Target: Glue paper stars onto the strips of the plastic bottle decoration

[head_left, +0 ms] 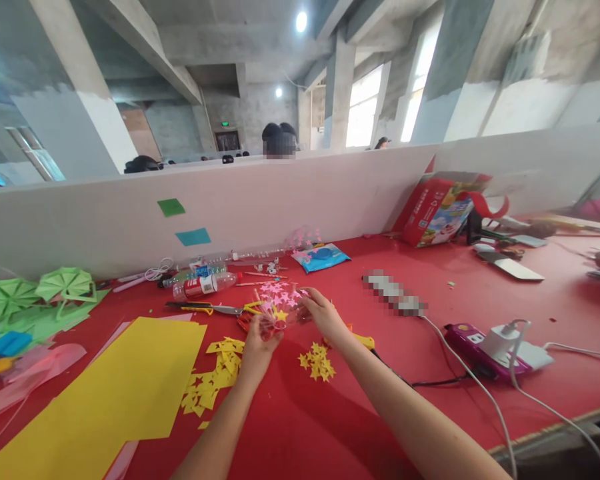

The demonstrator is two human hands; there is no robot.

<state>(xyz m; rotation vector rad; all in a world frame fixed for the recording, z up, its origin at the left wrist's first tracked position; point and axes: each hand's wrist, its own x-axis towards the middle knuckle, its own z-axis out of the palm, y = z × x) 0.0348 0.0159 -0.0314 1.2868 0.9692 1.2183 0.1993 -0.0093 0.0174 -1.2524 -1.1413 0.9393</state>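
Observation:
My left hand [263, 339] is closed around the near end of a clear plastic piece [291, 315], which looks like part of a cut bottle and carries pink star cutouts [278, 293]. One yellow star [280, 316] shows on its near side. On the far right of that piece, the bent fingers of my right hand [323, 312] grip its edge; their tips are partly hidden. Below and between the hands lies a small pile of yellow paper stars [317, 361]. Scissors [230, 309] with yellow handles lie just beyond my left hand.
Yellow scraps [215, 377] and large yellow sheets [130, 380] lie left. Plastic bottles [206, 285] and a blue packet [325, 257] sit near the white partition [260, 200]. A yellow-handled tool [363, 341] with a black cord and a purple power strip [490, 350] are right.

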